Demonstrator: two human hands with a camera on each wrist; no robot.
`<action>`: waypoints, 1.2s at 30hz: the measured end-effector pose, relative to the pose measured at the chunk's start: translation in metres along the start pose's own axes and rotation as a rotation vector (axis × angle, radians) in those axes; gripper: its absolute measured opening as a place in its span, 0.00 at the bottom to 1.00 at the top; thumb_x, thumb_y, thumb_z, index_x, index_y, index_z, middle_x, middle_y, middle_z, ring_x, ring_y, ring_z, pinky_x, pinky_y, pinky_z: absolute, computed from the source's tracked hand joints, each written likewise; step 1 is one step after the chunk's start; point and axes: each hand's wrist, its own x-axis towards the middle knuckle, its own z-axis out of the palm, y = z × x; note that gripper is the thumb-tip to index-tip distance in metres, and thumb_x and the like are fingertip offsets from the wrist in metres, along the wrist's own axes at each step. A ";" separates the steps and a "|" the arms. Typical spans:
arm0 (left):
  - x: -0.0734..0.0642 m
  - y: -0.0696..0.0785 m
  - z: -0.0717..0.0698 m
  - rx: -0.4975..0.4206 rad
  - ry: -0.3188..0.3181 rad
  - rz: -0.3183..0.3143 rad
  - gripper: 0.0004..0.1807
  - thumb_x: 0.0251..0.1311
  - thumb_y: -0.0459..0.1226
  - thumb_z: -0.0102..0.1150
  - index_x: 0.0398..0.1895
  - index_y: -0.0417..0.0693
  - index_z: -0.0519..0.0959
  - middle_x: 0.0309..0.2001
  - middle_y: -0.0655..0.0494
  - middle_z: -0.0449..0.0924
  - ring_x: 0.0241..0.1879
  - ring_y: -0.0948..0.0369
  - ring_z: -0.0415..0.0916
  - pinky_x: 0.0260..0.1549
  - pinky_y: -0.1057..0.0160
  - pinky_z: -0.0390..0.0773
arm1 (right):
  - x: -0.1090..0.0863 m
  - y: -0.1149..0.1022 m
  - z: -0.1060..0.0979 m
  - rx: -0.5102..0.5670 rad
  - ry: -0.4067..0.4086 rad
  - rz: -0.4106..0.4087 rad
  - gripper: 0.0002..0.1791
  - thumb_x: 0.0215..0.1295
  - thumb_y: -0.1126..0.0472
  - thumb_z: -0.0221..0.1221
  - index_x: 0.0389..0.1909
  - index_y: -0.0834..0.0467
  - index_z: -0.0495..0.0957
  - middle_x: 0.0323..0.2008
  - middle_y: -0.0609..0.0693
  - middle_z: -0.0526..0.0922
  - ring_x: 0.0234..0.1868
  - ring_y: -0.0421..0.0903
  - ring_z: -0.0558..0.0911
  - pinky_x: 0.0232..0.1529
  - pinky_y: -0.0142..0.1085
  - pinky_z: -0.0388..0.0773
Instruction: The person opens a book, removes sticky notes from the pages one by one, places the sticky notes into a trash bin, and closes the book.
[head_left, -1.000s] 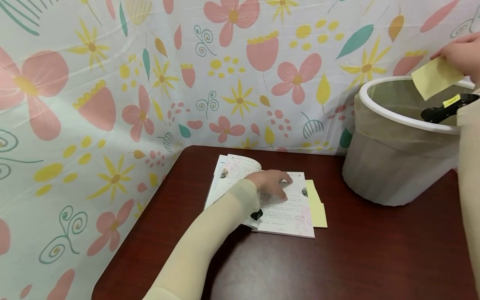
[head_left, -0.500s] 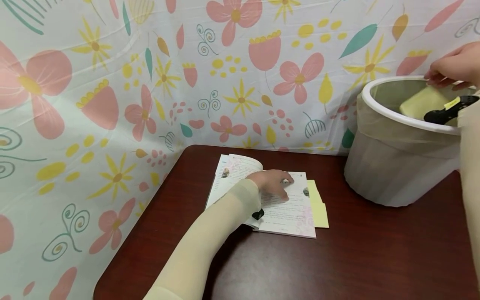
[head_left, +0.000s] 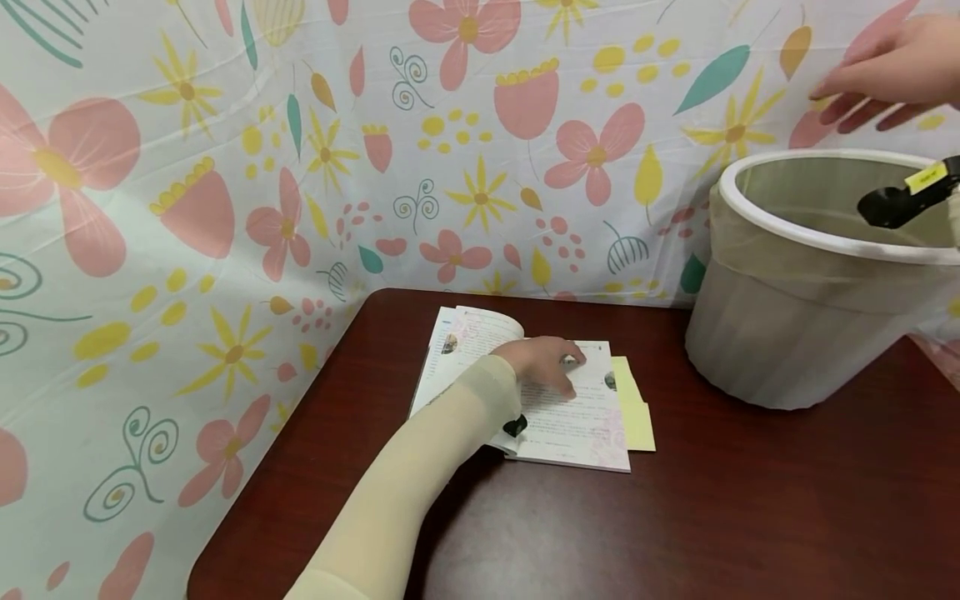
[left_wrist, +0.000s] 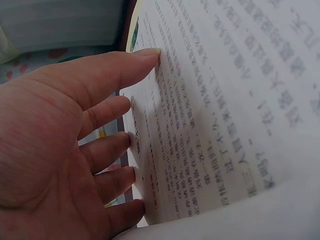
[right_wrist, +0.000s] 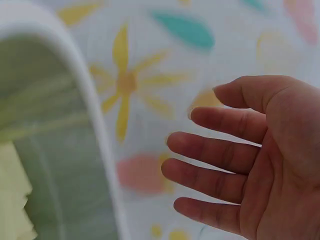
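An open book [head_left: 558, 433] lies on the dark table, its printed pages facing up. Across its right-hand page rests my left hand [head_left: 542, 365], thumb and fingertips touching the paper in the left wrist view. Yellow sticky notes [head_left: 637, 426] poke out past the book's right edge. My right hand [head_left: 896, 75] hovers above the trash bin [head_left: 795, 333], with its fingers extended and nothing in them. Inside the bin, yellow paper [right_wrist: 12, 195] shows at the left of the right wrist view.
The bin has a white rim [head_left: 750, 223] and a thin liner, and stands at the table's back right. Behind the table [head_left: 712, 517] hangs a floral curtain [head_left: 480, 150]. A black wrist camera [head_left: 892, 204] is on the right forearm, over the bin's opening.
My right hand dipped to the bin's mouth with a yellow sticky note, let it go inside, and rose above the rim. My left hand stayed on the book.
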 end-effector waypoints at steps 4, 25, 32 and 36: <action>0.000 0.000 0.000 -0.010 0.001 0.000 0.36 0.58 0.52 0.73 0.70 0.76 0.72 0.77 0.69 0.64 0.77 0.64 0.60 0.71 0.57 0.69 | -0.027 -0.044 0.020 -0.119 0.052 -0.195 0.28 0.79 0.47 0.50 0.63 0.67 0.75 0.36 0.47 0.90 0.29 0.29 0.80 0.41 0.32 0.78; 0.002 0.003 -0.004 -0.010 0.004 -0.022 0.35 0.58 0.53 0.73 0.69 0.76 0.72 0.76 0.70 0.64 0.77 0.64 0.61 0.71 0.57 0.69 | -0.144 -0.074 0.302 -0.067 -0.308 -0.644 0.21 0.75 0.56 0.58 0.65 0.58 0.80 0.60 0.54 0.85 0.60 0.51 0.85 0.56 0.49 0.83; 0.005 0.003 -0.002 0.006 0.004 -0.026 0.35 0.56 0.54 0.74 0.69 0.78 0.73 0.77 0.70 0.63 0.78 0.65 0.59 0.72 0.57 0.68 | -0.160 -0.046 0.359 -0.029 -0.420 -0.402 0.38 0.73 0.45 0.60 0.77 0.57 0.64 0.48 0.51 0.87 0.50 0.45 0.81 0.53 0.46 0.79; 0.006 0.003 -0.001 0.004 0.003 -0.040 0.36 0.55 0.54 0.75 0.68 0.79 0.73 0.77 0.72 0.63 0.78 0.66 0.59 0.73 0.57 0.66 | -0.169 -0.043 0.375 0.010 -0.382 -0.375 0.46 0.70 0.38 0.60 0.80 0.59 0.59 0.43 0.51 0.85 0.51 0.47 0.81 0.55 0.47 0.79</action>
